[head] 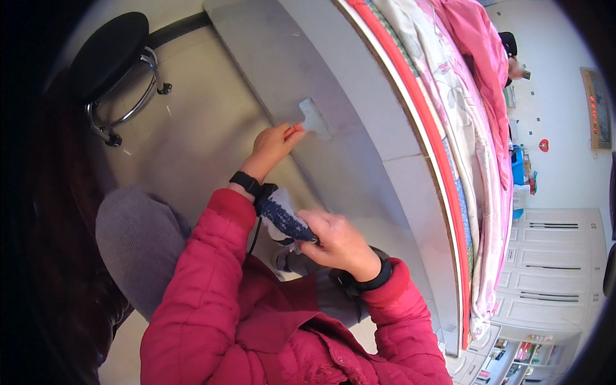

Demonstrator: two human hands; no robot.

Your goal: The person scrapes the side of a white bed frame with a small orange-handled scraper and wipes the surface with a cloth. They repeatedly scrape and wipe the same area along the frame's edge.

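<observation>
My left hand [273,147] grips the orange handle [293,129] of a small tool and reaches to the grey tiled side [356,159] of a raised bed platform. A flat, pale, squeegee-like shape [312,115] shows against the tiles just beyond the handle; whether it is the tool's head I cannot tell. Bunched in my right hand [337,240] is a dark blue and grey cloth [284,214]. It hangs close to my left wrist, apart from the tiles. Both wrists wear black bands.
Behind my left arm stands a round black stool [113,55] on chrome legs with casters. Folded bedding [452,91] lies on the platform above a red edge. White cabinets [553,264] line the far side. Part of another person [516,70] shows beyond the bedding. My grey-trousered knee [137,240] juts out.
</observation>
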